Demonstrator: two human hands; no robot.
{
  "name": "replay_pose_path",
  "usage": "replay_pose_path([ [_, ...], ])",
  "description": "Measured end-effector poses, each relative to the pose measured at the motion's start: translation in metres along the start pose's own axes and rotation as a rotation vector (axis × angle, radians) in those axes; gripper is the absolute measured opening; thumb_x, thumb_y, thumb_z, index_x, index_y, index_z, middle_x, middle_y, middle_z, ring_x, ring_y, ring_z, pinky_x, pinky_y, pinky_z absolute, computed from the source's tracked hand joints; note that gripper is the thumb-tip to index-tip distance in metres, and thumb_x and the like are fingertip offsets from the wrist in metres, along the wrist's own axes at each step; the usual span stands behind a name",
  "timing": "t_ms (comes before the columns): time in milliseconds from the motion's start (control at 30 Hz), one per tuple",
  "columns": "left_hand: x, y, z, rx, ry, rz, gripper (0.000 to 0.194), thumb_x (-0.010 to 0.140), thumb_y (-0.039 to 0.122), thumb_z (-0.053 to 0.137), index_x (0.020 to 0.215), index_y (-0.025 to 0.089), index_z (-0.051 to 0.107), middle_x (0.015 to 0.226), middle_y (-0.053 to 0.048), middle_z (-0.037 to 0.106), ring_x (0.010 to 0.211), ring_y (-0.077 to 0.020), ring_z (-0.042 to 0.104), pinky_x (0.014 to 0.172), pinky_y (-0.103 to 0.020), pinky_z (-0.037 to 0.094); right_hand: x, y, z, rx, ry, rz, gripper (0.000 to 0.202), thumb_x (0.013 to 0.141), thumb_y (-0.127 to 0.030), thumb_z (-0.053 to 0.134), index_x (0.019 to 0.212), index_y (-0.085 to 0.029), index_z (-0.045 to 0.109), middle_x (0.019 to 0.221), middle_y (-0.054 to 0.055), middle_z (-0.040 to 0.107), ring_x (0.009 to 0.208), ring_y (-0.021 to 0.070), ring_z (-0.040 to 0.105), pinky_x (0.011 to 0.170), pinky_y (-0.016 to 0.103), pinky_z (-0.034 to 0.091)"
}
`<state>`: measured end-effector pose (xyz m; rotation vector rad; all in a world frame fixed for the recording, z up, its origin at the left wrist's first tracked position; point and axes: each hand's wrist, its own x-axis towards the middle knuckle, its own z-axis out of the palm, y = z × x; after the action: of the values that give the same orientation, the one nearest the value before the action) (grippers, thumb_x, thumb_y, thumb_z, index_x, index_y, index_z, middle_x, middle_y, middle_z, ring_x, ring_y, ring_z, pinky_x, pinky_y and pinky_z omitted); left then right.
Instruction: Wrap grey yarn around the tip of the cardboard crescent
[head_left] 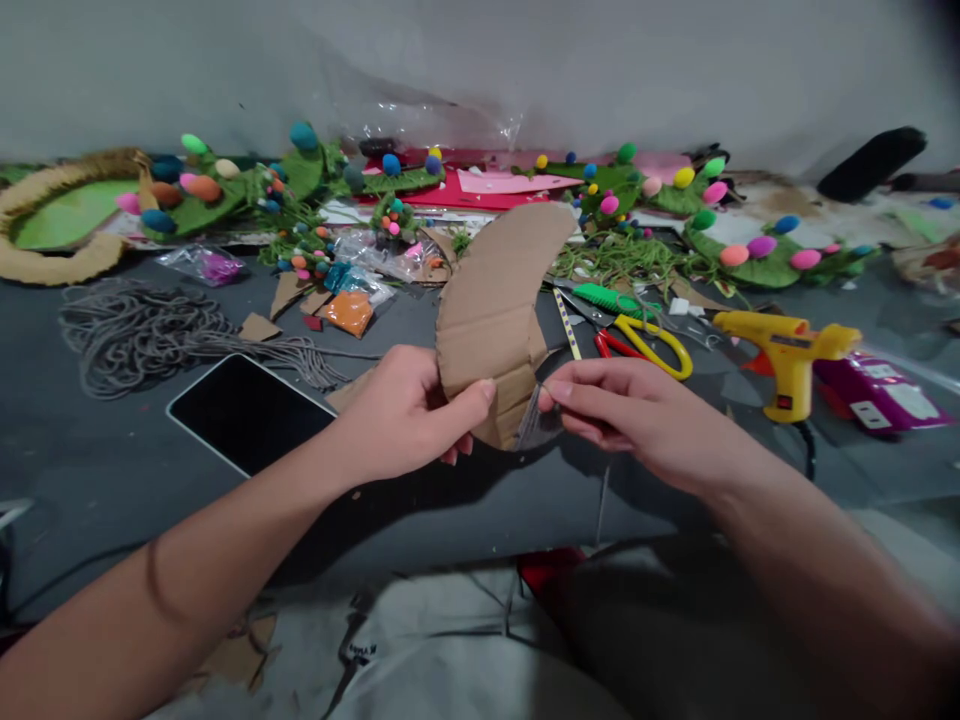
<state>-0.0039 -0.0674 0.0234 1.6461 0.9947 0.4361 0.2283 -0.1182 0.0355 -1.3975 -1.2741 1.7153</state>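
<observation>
A crescent of brown cardboard (491,310) is held up over the table, its wide end low and its tip pointing up and right. My left hand (420,410) grips its lower left edge, thumb on the front face and fingers behind. Grey yarn (531,418) lies across the lower right edge of the crescent. At that edge my right hand (611,400) is closed in a pinch on the yarn, and a thin strand hangs below it. The back of the cardboard is hidden.
A phone (251,412) and a heap of grey yarn (142,330) lie left. To the right are scissors (652,340), a yellow glue gun (787,350) with its cord, and a purple packet (885,390). Green leaf shapes with coloured balls (757,255) line the back.
</observation>
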Motion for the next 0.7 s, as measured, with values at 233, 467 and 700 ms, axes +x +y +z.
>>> replay_pose_path([
  [233, -0.001, 0.004, 0.007, -0.001, 0.242, 0.121, 0.032, 0.092, 0.032, 0.059, 0.065, 0.016, 0.066, 0.054, -0.002, 0.067, 0.046, -0.0152, 0.066, 0.044, -0.020, 0.052, -0.008, 0.002, 0.025, -0.175, 0.148, -0.146, 0.028, 0.098, -0.042, 0.057, 0.093, -0.016, 0.068, 0.061, -0.003, 0.052, 0.056, 0.0072, 0.042, 0.049, 0.021, 0.030],
  [467, 0.004, 0.002, 0.011, -0.237, 0.291, 0.140, 0.026, 0.095, 0.029, 0.058, 0.075, 0.015, 0.067, 0.061, -0.002, 0.068, 0.052, -0.0170, 0.069, 0.052, -0.025, 0.060, -0.007, 0.010, 0.036, -0.142, 0.186, -0.136, 0.029, 0.099, -0.042, 0.055, 0.095, -0.017, 0.069, 0.061, -0.003, 0.053, 0.058, 0.0083, 0.044, 0.052, 0.022, 0.033],
  [700, 0.006, -0.003, 0.013, -0.428, 0.286, 0.105, 0.024, 0.092, 0.035, 0.064, 0.081, 0.015, 0.069, 0.067, -0.003, 0.071, 0.058, -0.0185, 0.072, 0.055, -0.026, 0.061, -0.007, 0.016, 0.035, -0.097, 0.170, -0.112, 0.028, 0.099, -0.041, 0.056, 0.098, -0.016, 0.071, 0.061, -0.003, 0.054, 0.056, 0.0070, 0.043, 0.051, 0.021, 0.031],
])
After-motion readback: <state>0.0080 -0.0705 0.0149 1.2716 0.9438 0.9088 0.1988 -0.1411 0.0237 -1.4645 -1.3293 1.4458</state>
